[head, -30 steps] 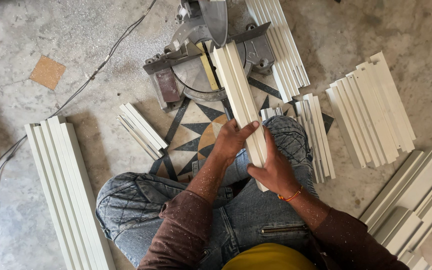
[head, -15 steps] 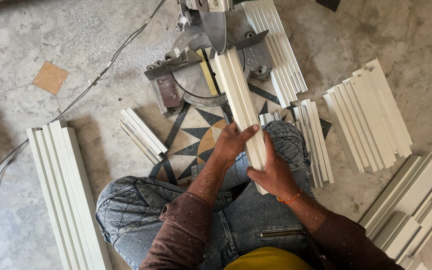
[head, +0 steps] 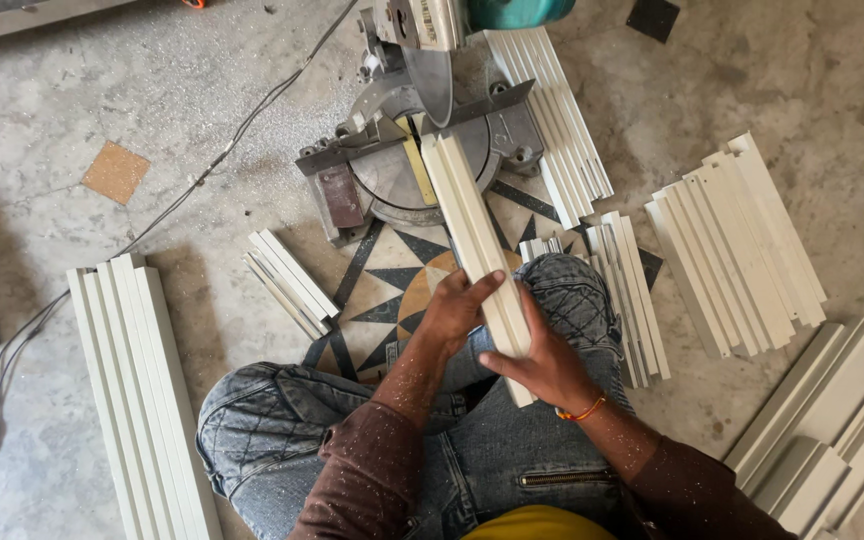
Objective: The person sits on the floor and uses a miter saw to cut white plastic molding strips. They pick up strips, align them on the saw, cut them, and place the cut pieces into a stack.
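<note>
Both hands, left hand (head: 455, 313) and right hand (head: 542, 365), close around the white profile strips (head: 474, 230) lying across the miter saw (head: 422, 150) table; uneven grip could let them skew under the blade (head: 434, 85).

Both hands gripping white profile strip (head: 477, 235), on mitre saw (head: 422, 130)

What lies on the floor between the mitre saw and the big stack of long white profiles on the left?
In the head view, a small bundle of short white profiles lies between the mitre saw and the long stack; the rest is bare floor.
</note>
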